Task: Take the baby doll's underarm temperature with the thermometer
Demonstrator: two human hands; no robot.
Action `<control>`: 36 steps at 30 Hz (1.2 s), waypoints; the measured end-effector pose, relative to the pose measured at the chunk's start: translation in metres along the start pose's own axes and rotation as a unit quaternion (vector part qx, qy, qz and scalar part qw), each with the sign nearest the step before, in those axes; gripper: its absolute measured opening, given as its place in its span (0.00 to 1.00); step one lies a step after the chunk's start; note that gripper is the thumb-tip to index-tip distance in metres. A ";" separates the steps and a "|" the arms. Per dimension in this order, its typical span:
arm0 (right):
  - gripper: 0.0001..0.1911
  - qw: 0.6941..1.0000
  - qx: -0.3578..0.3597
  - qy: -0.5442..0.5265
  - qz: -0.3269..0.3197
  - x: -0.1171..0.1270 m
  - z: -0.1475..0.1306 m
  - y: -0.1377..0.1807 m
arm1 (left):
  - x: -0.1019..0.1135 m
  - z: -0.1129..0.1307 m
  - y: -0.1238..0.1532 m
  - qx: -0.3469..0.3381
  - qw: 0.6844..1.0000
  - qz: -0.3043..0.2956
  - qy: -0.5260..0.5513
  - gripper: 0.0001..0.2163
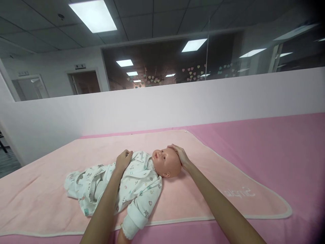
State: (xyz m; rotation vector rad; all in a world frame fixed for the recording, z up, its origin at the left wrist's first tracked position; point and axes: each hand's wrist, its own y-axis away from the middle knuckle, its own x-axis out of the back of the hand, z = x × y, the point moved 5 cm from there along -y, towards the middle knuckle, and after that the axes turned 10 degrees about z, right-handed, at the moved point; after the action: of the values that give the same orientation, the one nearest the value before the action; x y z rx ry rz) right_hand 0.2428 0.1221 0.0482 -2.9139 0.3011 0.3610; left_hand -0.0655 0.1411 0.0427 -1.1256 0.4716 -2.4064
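A baby doll (166, 162) in a white printed romper (137, 184) lies on its back on a pale pink blanket (203, 189), head toward the right. My left hand (123, 160) rests on the doll's chest with the fingers curled loosely over the cloth. My right hand (179, 155) cups the top of the doll's head, fingers laid flat against it. One sleeve of the romper reaches toward the blanket's near edge.
The blanket lies on a brighter pink sheet (279, 142) that covers a wide bed or table. A low white partition wall (162, 101) runs along the far side. Behind it are glass panels with heart stickers and a doorway.
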 end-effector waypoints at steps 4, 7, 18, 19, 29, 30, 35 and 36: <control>0.16 0.998 0.020 -0.014 0.062 0.008 -0.003 -0.004 | -0.001 -0.002 -0.001 0.013 1.000 0.003 0.023 0.14; 0.17 0.999 0.005 0.030 -0.017 -0.001 -0.001 0.001 | -0.002 -0.003 -0.001 0.041 0.989 0.007 0.140 0.12; 0.17 0.997 -0.001 0.049 -0.062 -0.008 -0.001 0.008 | 0.030 0.029 0.020 -0.031 0.832 -0.058 0.551 0.20; 0.18 0.997 -0.004 0.052 -0.063 -0.008 0.000 0.008 | 0.021 0.038 0.027 -0.051 0.866 -0.135 0.480 0.22; 0.08 0.941 0.252 0.223 0.049 -0.018 -0.050 0.017 | 0.000 0.024 0.024 0.063 0.898 -0.132 0.416 0.28; 0.08 0.920 0.290 0.258 0.046 -0.029 -0.058 0.024 | 0.001 0.020 0.022 0.082 0.894 -0.124 0.423 0.29; 0.12 0.738 0.421 0.509 -0.139 -0.122 -0.047 0.067 | 0.004 0.016 0.022 0.132 0.877 -0.119 0.447 0.27; 0.12 0.700 0.421 0.559 -0.143 -0.137 -0.038 0.070 | 0.004 0.016 0.023 0.140 0.873 -0.120 0.451 0.27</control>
State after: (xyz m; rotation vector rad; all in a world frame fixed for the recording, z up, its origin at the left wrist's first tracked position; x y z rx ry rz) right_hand 0.1058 0.0705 0.1086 -1.8137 0.0869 -1.2930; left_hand -0.0495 0.1175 0.0442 0.1428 0.2346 -2.9934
